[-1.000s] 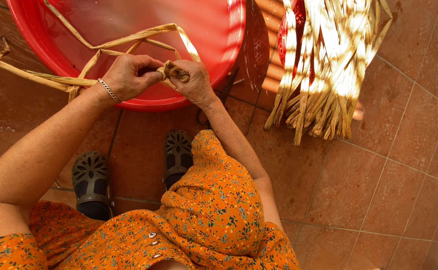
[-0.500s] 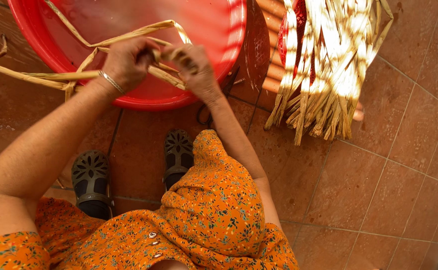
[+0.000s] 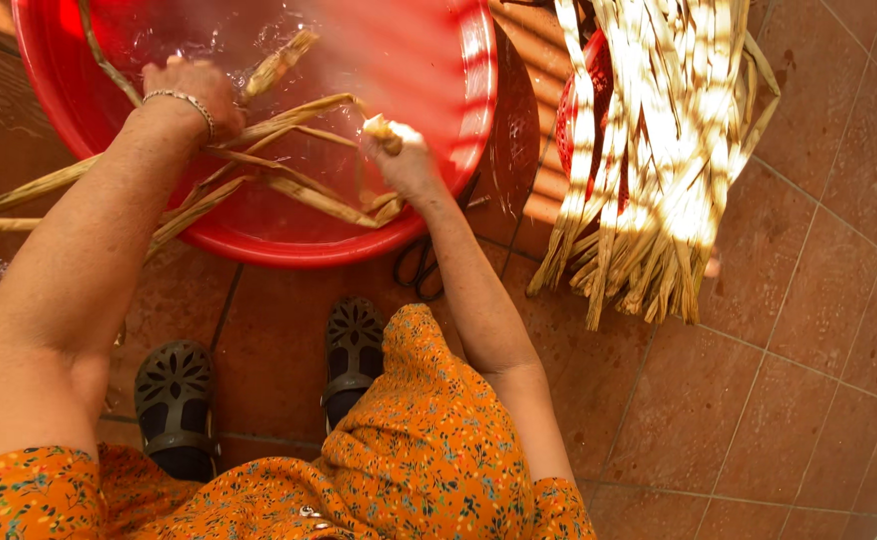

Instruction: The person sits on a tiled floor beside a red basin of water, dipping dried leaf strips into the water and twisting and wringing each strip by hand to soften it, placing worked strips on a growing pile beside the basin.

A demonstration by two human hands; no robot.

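Looking down from the lap, an orange flowered dress (image 3: 429, 450) fills the near edge, and two dark perforated clogs (image 3: 174, 405) stand on the terracotta tiled floor (image 3: 759, 400) just short of the red basin (image 3: 459, 160). On the floor beside the basin's near rim lies a pair of dark scissors (image 3: 421, 265), partly hidden by the right forearm. Over the basin now: the right hand (image 3: 404, 160) is closed around a small folded knot of pale leaf strip (image 3: 384, 128), just inside the basin's near right rim. The left hand (image 3: 191, 92), a silver bracelet (image 3: 184, 100) at its wrist, is curled over long dried leaf strips (image 3: 289, 150) inside the basin, towards its left side; whether it clamps them tight, you cannot tell. Those strips trail out over the basin's left rim onto the floor. Water glints in the basin's far part. Right of the basin, a sunlit heap of pale leaf strips (image 3: 659, 170) spills over a red basket (image 3: 584, 110).
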